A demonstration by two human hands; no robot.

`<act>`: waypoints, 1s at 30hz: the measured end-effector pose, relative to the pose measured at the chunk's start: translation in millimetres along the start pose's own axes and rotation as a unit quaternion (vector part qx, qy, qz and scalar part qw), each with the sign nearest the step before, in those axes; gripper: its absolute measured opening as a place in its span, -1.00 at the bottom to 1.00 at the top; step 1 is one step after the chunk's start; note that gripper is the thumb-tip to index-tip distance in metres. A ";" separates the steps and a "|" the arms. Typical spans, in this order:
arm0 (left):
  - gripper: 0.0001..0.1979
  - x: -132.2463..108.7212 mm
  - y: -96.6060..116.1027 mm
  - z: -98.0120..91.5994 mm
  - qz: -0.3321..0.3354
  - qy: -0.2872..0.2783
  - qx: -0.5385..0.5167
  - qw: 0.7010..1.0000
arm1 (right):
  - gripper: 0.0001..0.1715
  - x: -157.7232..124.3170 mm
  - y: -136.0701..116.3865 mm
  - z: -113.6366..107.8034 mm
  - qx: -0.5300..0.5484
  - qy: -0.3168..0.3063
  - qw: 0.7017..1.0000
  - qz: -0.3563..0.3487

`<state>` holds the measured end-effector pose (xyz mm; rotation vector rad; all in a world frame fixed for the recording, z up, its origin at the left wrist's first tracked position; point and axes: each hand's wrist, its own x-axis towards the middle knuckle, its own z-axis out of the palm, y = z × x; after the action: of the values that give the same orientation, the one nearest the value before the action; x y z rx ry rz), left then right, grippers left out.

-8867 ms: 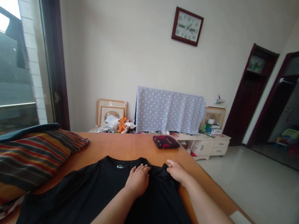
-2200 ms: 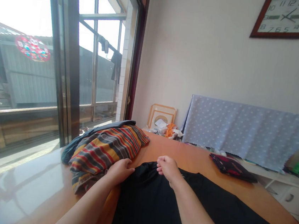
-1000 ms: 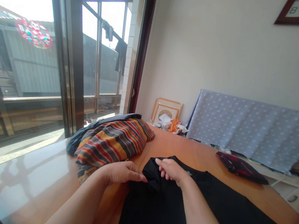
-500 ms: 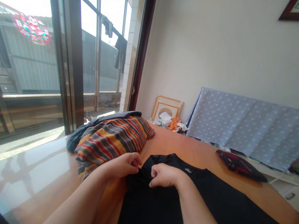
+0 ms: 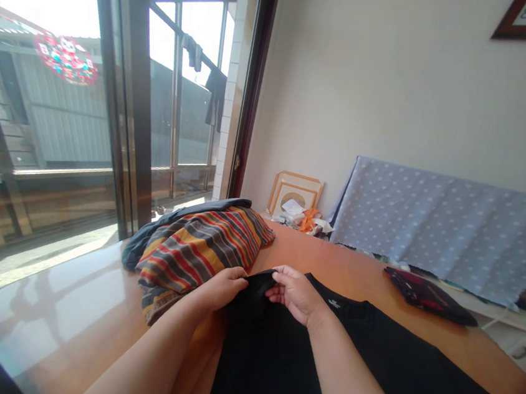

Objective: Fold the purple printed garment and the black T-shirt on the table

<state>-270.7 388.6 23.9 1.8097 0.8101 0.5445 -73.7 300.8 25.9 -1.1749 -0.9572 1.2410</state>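
A black shirt (image 5: 274, 361) is spread over the wooden table (image 5: 326, 260), with a small pale print inside its neckline. My left hand (image 5: 226, 288) pinches the edge of its sleeve on the left. Close beside it, my right hand (image 5: 294, 293) grips the same sleeve edge between thumb and fingers. A short stretch of black cloth is raised between the two hands. Just left of my left hand lies a striped garment (image 5: 205, 247) in orange, red and grey, on top of a dark blue garment (image 5: 138, 249).
A folded dark garment with red marks (image 5: 426, 295) lies at the table's right. Behind stand a polka-dot cloth cover (image 5: 443, 222), picture frames (image 5: 298, 191) and crumpled papers and bags (image 5: 305, 217). A sliding glass door (image 5: 122, 107) is at the left.
My right hand has turned from a closed, knuckles-up pose to a pinch with its fingers showing. The sleeve edge is now lifted and stretched between both hands.
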 end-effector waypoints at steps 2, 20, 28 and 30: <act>-0.57 0.3 -0.6 -1.8 -0.012 0.014 -0.044 0.999 | -0.64 -0.1 1.4 8.7 0.082 -0.018 0.996 -0.017; -0.69 6.5 -18.4 -24.0 -0.056 0.182 0.352 0.917 | -0.58 33.2 39.2 -43.3 -0.012 0.358 0.929 -0.096; -0.54 9.2 -13.9 -16.1 0.061 0.117 0.393 0.910 | -0.60 31.0 36.7 -62.4 0.015 0.383 0.919 -0.094; -0.51 13.5 -19.3 -13.4 0.078 0.080 0.383 0.917 | -0.62 30.1 36.7 -61.0 0.007 0.363 0.928 -0.081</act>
<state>-276.2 411.5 10.7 2.5921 1.0950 0.5176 -17.3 321.0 -23.0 -1.3676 -0.4664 0.5884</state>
